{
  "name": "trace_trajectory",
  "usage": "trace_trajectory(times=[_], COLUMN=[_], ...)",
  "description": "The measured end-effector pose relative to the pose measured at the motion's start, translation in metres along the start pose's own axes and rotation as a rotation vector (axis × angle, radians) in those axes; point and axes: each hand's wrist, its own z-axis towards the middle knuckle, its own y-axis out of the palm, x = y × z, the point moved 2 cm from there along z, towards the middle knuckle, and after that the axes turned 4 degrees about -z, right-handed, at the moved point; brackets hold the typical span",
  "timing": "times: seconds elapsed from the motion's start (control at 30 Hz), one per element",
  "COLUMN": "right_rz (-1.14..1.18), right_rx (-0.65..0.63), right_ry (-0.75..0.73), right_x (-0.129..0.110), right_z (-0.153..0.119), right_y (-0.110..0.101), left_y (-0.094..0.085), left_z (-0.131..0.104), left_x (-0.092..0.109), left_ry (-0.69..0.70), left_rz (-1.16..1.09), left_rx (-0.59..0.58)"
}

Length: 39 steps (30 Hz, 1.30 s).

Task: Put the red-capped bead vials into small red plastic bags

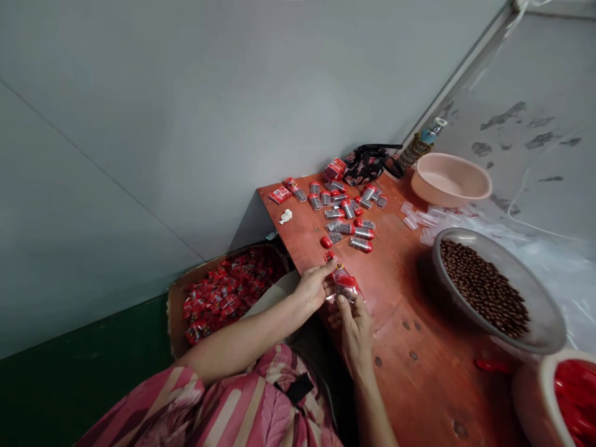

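While the left hand (313,289) pinches a clear and red bag (339,269) between its thumb and fingers, the right hand (356,324) has its thumb and fingers bent around a small tube (346,290) with a red top. Both hands are nearly closed on what they hold. They are close to each other at the edge of the red desk (395,279), and the bag and the tube are between them. I cannot tell if the tube is all the way inside the bag.

Just past the two hands, lots of little filled tubes (363,233) with red lids lie on the desk. Past the left hand there is a bit of white crumpled paper (285,216), and behind that a flat red pack (280,194). Far beyond the hands, a black bag with a flower print (365,166) sits near a bottle (433,131).

To the right of the right hand is a big gray bowl (549,316) with shiny brown balls (484,288) in it. Behind the bowl are clear tubes (416,217) and a pink basin (451,180). Nearer, a tub (537,394) holds red things (577,391).

To the left of the left hand, below the desk, a box (174,323) is full of red packs (228,298).
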Motion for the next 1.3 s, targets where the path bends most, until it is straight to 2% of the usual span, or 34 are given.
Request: trace_trajectory(times=[0.2,0.33,0.43,0.53,0.63,0.8,0.87,1.0,1.07,1.2,1.3], right_rz=[0.061,-0.077,-0.213,-0.231,-0.122,0.24,0.214,-0.018,0.021,0.249,0.203], right_rx=[-0.045,0.062,0.137,0.151,0.097,-0.12,-0.104,0.062,0.033,-0.143,-0.055], right_ry=[-0.021,-0.082,-0.133,-0.149,-0.115,0.033,0.019,-0.076,-0.058,0.042,0.002], right_x=[0.003,0.005,0.007,0.008,0.009,0.012,0.01,0.002,0.001,0.006,0.005], right_z=[0.002,0.003,0.003,0.003,0.004,0.007,0.006,0.004,0.004,0.007,0.009], right_y=[0.0,-0.004,-0.005,-0.005,-0.005,-0.004,-0.004,-0.005,-0.004,-0.001,-0.004], left_y=[0.005,0.01,0.008,0.003,0.0,0.004,0.008,0.011,0.011,0.009,0.009], left_z=[-0.007,-0.011,-0.01,-0.008,-0.006,-0.008,-0.009,-0.01,-0.01,-0.012,-0.015], left_x=[0.002,0.005,0.002,-0.002,-0.002,0.006,0.008,0.009,0.009,0.01,0.007], left_ry=[0.07,0.123,0.075,0.007,-0.008,-0.043,-0.035,-0.012,-0.013,-0.039,-0.042], left_rz=[0.179,0.276,0.314,0.358,0.407,0.521,0.537,0.54,0.559,0.634,0.67], left_rx=[-0.111,-0.17,-0.196,-0.208,-0.244,-0.313,-0.323,-0.304,-0.298,-0.342,-0.358])
